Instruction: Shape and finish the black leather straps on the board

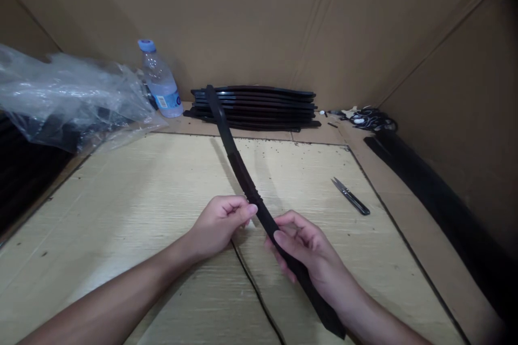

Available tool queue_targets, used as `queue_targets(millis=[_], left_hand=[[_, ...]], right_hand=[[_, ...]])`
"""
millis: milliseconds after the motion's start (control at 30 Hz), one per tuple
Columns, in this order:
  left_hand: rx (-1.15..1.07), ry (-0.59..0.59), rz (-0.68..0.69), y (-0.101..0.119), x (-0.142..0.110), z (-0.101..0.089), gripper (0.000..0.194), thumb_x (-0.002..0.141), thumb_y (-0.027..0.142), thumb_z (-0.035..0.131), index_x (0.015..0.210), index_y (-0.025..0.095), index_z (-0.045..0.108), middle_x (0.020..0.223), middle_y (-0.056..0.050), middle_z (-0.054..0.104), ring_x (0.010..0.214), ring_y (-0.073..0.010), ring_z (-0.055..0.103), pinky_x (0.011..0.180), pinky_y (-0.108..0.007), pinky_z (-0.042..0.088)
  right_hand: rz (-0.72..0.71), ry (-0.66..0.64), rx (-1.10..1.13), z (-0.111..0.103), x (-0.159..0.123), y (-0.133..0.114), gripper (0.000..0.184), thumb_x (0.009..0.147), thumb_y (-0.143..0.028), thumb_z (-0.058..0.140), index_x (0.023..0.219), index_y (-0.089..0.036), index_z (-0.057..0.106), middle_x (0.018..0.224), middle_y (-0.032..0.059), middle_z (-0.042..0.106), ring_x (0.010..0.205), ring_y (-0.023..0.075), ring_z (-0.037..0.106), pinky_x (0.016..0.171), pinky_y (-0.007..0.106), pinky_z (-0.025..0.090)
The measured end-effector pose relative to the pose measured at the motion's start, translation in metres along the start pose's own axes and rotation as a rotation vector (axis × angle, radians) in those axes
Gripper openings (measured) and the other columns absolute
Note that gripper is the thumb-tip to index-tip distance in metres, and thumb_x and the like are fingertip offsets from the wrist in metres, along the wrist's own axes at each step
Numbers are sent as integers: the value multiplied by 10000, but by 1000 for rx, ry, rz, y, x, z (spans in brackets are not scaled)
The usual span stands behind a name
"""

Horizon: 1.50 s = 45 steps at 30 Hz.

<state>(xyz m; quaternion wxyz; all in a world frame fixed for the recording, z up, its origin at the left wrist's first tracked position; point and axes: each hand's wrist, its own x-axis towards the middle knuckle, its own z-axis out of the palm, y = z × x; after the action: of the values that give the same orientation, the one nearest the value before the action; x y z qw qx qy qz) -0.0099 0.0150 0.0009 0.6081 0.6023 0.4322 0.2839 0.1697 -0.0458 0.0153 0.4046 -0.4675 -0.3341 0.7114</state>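
Note:
A long, slightly curved black strip (232, 164) slants across the middle of the view, with its far end raised toward the back. My right hand (303, 245) is closed around its nearer part, thumb on top. Around the strip's middle is a rough, ridged stretch that looks wound. Just at the near end of that stretch, my left hand (226, 221) is pinched shut, thumb tip close against the strip. A thin black cord (254, 285) runs from under my left hand down to the bottom edge. What lies between the left fingertips is mostly hidden.
Several similar dark strips (259, 105) are stacked by the back cardboard wall. A water bottle (162, 83) and clear plastic bags (73, 91) stand at left. Thread snips (351, 196) lie right on the wooden board (121, 199). Tangled cords (374, 118) and long black material (429, 194) are far right.

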Motion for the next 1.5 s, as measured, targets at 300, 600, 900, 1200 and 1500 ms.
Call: queue_targets(millis=[300, 600, 900, 1200, 1500], left_hand=[[31, -22, 40, -3, -1, -2, 335, 818, 414, 530, 628, 139, 529, 562, 46, 398, 525, -79, 331, 495, -207, 264], [70, -24, 32, 5, -3, 0, 358, 845, 393, 497, 588, 144, 504, 513, 53, 360, 502, -80, 309, 487, -208, 253], [-32, -49, 19, 0, -2, -1, 349, 827, 425, 507, 665, 126, 582, 502, 52, 393, 471, -75, 300, 457, -199, 241], [-9, -56, 14, 6, -4, 0, 359, 834, 389, 517, 582, 132, 520, 505, 58, 389, 483, -71, 308, 476, -200, 259], [-41, -141, 69, 9, -4, 2, 326, 873, 347, 466, 725, 116, 643, 679, -23, 624, 640, -127, 527, 619, -229, 388]], right_hand=[[-31, 0, -86, 2, 0, -1, 246, 704, -292, 726, 907, -182, 641, 633, -47, 525, 497, 53, 446, 441, 165, 372], [-48, -68, -16, 1, -1, -2, 300, 752, -322, 680, 840, -218, 413, 724, -29, 621, 410, 68, 511, 340, 155, 364], [-104, -57, -50, 0, -3, -3, 273, 780, -285, 662, 1036, -226, 587, 933, 21, 647, 749, 107, 583, 621, 203, 450], [-112, -138, -87, 0, 0, 0, 280, 725, -207, 715, 975, -206, 589, 899, 8, 640, 753, 106, 594, 696, 234, 484], [-80, -110, -10, 2, -4, 2, 186, 830, -296, 594, 870, -210, 434, 803, 6, 623, 479, 58, 484, 380, 151, 335]])
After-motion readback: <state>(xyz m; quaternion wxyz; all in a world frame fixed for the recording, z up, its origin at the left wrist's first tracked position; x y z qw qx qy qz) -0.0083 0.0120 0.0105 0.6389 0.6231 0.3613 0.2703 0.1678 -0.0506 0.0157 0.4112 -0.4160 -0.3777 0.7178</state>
